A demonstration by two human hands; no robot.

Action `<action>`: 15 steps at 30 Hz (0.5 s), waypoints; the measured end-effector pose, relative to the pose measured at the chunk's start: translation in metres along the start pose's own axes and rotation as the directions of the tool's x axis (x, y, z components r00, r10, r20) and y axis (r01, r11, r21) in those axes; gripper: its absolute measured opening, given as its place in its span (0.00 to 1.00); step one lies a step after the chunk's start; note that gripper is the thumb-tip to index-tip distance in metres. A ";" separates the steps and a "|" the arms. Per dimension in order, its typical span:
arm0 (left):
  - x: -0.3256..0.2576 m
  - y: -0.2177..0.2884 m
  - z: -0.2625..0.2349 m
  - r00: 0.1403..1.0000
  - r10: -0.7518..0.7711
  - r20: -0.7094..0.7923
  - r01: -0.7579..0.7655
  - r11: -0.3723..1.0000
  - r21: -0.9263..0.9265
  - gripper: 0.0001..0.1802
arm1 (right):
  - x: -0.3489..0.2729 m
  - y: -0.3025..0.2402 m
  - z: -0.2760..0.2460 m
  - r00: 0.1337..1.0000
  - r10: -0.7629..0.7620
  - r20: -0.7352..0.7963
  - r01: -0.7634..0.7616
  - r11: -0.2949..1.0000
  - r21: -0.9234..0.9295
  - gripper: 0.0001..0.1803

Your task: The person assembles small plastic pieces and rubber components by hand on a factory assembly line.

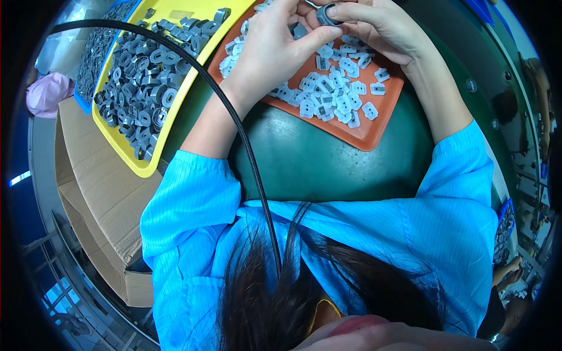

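Both of my hands meet over the orange tray (367, 140) at the top of the view. A dark grey oval plastic ring (328, 15) is pinched in the fingers of my right hand (383, 26). My left hand (272, 44) is closed, its thumb reaching under the ring. Another grey plastic piece (299, 30) shows between that thumb and the fingers, partly hidden. Beneath the hands, small whitish translucent plastic pieces (336, 93) with holes lie heaped in the tray. Some fingertips are cut off by the upper edge.
To the left, a yellow tray (142, 168) holds many grey ring-shaped parts (140, 79). Beyond it is a blue-edged tray (81, 100) of small dark parts. An open cardboard box (105, 175) stands below. A black cable (243, 123) crosses the view over my left forearm. The table (328, 169) is green.
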State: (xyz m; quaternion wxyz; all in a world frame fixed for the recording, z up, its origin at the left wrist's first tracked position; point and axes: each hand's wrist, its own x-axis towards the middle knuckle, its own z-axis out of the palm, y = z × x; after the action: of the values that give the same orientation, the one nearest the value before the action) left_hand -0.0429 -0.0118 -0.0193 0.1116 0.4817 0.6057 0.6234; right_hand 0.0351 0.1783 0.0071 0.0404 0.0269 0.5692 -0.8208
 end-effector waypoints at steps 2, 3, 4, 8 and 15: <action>0.003 0.007 0.001 0.999 0.003 0.037 -0.008 0.991 0.131 0.25 | 0.003 -0.001 -0.008 0.999 0.019 0.048 -0.018 1.000 -0.023 0.10; 0.001 0.008 0.001 0.999 0.005 0.036 -0.009 0.991 0.130 0.25 | 0.003 -0.002 -0.013 0.999 0.018 0.047 -0.017 1.000 -0.024 0.10; -0.002 0.009 -0.004 0.998 -0.054 -0.016 0.056 0.977 0.207 0.25 | 0.008 -0.003 -0.017 0.998 0.017 -0.053 -0.023 0.992 -0.121 0.09; -0.003 -0.014 -0.034 0.921 -0.371 -0.119 0.358 0.927 -0.115 0.26 | 0.014 -0.013 -0.073 0.872 -0.323 -0.368 -0.011 0.739 -0.674 0.14; 0.003 0.004 -0.027 0.867 -0.497 0.023 0.490 0.845 -0.215 0.28 | 0.005 -0.011 -0.078 0.737 -0.652 -0.178 -0.117 0.136 -0.984 0.19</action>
State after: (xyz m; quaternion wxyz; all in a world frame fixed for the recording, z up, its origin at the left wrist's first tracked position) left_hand -0.0623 -0.0278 -0.0088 0.3088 0.2842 0.6405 0.6431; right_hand 0.0290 0.2555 -0.0106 -0.2891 0.1341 0.9249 -0.2075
